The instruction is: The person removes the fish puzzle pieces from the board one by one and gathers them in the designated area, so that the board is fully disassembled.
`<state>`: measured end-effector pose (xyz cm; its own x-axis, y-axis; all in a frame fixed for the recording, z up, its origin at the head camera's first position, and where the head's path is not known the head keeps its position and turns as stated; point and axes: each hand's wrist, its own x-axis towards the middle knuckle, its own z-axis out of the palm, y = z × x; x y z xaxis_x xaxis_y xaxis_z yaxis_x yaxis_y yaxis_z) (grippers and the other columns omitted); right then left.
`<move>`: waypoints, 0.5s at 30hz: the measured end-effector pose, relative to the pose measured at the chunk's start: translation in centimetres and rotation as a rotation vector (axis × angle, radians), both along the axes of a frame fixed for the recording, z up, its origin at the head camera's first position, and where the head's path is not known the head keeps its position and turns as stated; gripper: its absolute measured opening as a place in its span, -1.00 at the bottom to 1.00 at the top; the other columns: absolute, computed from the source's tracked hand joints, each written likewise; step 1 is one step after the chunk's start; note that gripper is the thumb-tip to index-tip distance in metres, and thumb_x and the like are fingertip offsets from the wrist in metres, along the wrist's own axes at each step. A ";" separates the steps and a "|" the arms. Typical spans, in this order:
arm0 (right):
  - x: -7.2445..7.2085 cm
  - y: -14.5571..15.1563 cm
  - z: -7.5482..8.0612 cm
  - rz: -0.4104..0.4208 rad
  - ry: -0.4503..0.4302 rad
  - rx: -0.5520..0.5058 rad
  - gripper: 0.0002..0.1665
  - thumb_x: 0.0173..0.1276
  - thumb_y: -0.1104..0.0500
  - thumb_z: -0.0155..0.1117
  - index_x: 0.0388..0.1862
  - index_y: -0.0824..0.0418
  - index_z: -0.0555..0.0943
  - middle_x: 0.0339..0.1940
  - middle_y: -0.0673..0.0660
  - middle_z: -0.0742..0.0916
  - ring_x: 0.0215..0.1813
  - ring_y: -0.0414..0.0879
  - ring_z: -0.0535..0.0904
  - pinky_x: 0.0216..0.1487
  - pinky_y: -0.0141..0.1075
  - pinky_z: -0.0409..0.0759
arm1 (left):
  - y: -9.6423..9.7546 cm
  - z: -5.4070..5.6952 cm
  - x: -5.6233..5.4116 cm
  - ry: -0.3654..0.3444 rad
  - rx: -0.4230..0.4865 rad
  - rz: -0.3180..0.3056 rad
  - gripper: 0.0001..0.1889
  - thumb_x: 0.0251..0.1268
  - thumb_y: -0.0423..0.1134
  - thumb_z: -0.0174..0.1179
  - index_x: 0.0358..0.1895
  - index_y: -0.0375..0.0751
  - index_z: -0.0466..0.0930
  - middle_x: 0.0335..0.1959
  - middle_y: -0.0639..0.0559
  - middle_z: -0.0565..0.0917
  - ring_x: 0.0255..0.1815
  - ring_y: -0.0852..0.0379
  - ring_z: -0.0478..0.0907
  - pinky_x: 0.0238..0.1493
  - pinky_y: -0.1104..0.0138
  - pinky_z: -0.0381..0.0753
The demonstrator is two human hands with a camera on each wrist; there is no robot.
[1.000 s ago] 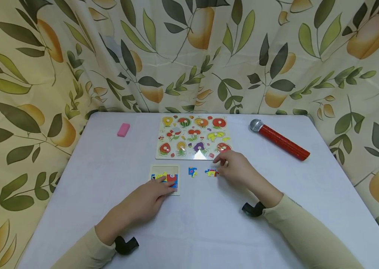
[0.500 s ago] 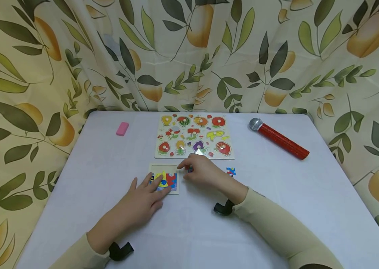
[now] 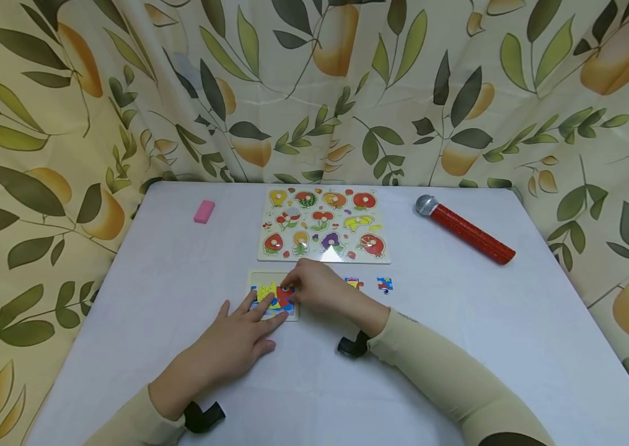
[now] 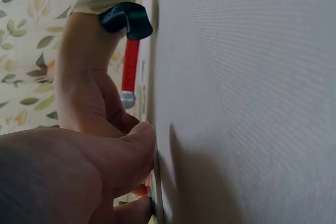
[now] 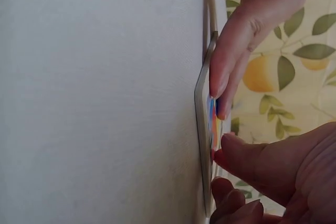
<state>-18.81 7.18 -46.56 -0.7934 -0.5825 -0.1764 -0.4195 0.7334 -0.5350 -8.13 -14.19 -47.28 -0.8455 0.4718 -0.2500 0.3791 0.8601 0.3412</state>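
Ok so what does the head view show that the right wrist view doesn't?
Only the head view shows the fruit peg board, pink eraser, red toy microphone and two loose pieces. Only the right wrist view shows the small puzzle tray edge-on, with fingertips pressing on it. Both show the left hand and right hand at that tray on the white table.
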 end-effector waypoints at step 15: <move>0.5 -1.3 0.1 -0.112 -0.038 -0.047 -0.89 0.42 0.29 0.47 -0.22 0.08 0.73 -0.18 0.02 0.69 -0.11 -0.06 0.57 0.05 -0.19 0.67 | -0.1 -0.2 -0.1 -0.011 -0.001 0.001 -0.41 0.60 0.15 0.20 0.62 0.34 0.40 0.78 0.02 0.20 0.82 -0.34 -0.04 0.58 -0.56 0.05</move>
